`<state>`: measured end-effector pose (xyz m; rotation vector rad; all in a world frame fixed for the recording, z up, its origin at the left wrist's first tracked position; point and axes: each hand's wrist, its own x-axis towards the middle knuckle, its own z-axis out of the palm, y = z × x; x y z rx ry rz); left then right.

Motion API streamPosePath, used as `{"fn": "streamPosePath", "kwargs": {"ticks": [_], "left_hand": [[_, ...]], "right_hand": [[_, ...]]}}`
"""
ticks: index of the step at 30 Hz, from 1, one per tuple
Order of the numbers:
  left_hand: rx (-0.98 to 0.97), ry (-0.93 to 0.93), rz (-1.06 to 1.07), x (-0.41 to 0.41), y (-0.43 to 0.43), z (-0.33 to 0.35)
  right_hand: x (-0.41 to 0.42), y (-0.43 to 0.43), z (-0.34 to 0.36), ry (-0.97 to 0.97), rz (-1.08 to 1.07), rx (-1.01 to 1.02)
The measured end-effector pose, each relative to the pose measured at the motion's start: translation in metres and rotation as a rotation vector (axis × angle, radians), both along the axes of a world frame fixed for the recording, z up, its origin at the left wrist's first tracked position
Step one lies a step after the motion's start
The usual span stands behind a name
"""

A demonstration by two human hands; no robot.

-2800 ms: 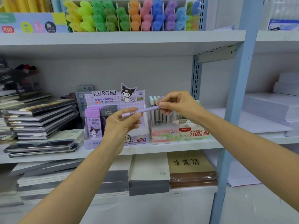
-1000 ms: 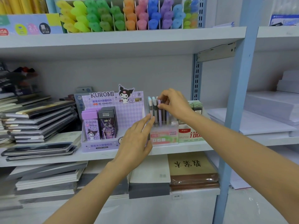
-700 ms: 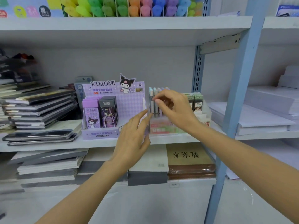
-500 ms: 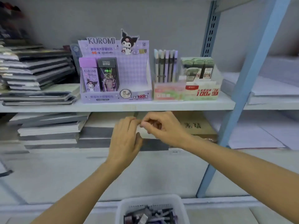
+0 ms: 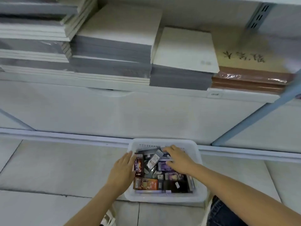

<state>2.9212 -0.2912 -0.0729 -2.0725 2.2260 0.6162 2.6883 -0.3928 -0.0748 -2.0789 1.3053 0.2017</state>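
A white plastic basket [image 5: 199, 162] stands on the tiled floor below the shelves, filled with several small stationery packs. Among them are a dark upright pack [image 5: 138, 165] at the left, a grey pack [image 5: 154, 160] lying tilted in the middle, a purple pack [image 5: 162, 166] and an orange-brown pack [image 5: 145, 184] near the front. My left hand [image 5: 123, 168] lies with straight fingers against the basket's left wall, beside the dark pack. My right hand [image 5: 178, 159] reaches into the basket from the right, its fingers spread over the packs, holding nothing I can make out.
Stacks of grey and white notebooks [image 5: 112, 51] and a brown wrapped stack [image 5: 249, 79] fill the bottom shelf above the basket. A blue shelf upright [image 5: 260, 118] slants down at the right. My jeans-clad knee [image 5: 223, 212] is at the lower right.
The purple pen went into the clear holder on the shelf. My view then dropped from the shelf to the floor, and both hands came down to the basket.
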Motion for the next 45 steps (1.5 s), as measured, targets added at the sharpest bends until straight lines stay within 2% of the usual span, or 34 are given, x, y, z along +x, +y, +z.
{"fn": "streamPosePath", "kwargs": {"ticks": [3, 8, 11, 15, 19, 22, 25, 27, 29, 31, 33, 36, 38, 41, 45], "left_hand": [[0.036, -0.049, -0.019, 0.001, 0.009, -0.021], [0.021, -0.014, 0.020, -0.001, 0.011, -0.031], [0.026, 0.007, 0.025, 0.001, 0.011, -0.032], [0.026, 0.012, 0.029, 0.003, 0.011, -0.030], [0.039, 0.019, 0.048, -0.001, 0.010, -0.027], [0.030, 0.054, 0.055, 0.001, 0.008, -0.025], [-0.068, 0.182, 0.137, 0.000, 0.000, -0.018], [-0.155, 0.332, 0.273, -0.006, -0.009, -0.011], [-0.079, 0.550, 0.451, -0.014, -0.018, -0.002], [0.123, 0.879, 0.597, -0.024, -0.024, 0.006], [0.247, 1.211, 0.737, -0.034, -0.026, 0.008], [0.143, 1.531, 0.962, -0.038, -0.025, 0.009], [0.055, 1.554, 1.028, -0.028, -0.025, 0.009], [0.003, 1.484, 1.105, -0.006, -0.023, 0.005], [0.088, 1.427, 1.200, 0.006, -0.014, -0.006]], "right_hand": [[-0.014, 0.003, -0.027, 0.039, -0.150, 0.000], [-0.013, 0.011, -0.055, 0.080, -0.080, -0.012], [-0.007, 0.010, -0.058, 0.010, -0.073, 0.008], [0.009, 0.003, -0.049, -0.299, -0.279, 0.144], [0.028, -0.002, -0.050, -0.276, -0.294, 0.024], [0.028, -0.002, -0.049, -0.266, -0.264, 0.077], [0.017, -0.013, -0.035, -0.370, -0.323, 0.196], [0.008, -0.022, -0.019, -0.564, -0.552, 0.313], [0.006, -0.026, -0.005, -0.772, -0.705, 0.431], [0.013, -0.022, 0.003, -0.856, -0.692, 0.546], [0.024, -0.010, 0.005, -0.797, -0.567, 0.632], [0.036, 0.003, -0.003, -0.658, -0.338, 0.650], [0.036, 0.005, -0.011, -0.589, -0.275, 0.481], [0.029, 0.000, -0.026, -0.416, -0.288, 0.092], [0.034, 0.002, -0.053, -0.076, -0.034, 0.003]]}}
